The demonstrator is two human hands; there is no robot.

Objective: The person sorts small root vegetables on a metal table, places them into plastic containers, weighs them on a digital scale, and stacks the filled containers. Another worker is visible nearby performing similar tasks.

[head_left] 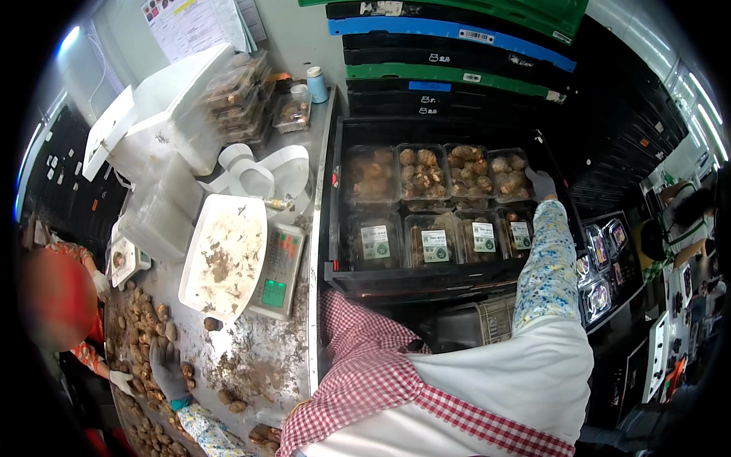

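Head view: the right hand (541, 183), gloved, reaches out toward one o'clock and rests on the far right rim of the black crate (335, 228); whether it grips the rim I cannot tell. The nearest clear clamshell pack (509, 172) of brown roots lies just at its nine o'clock, touching or nearly so. The left hand (167, 369), gloved and loosely spread, holding nothing, sits at eight o'clock on the loose root pile (145, 320), well apart from the crate. The scale (279, 272) stands between them.
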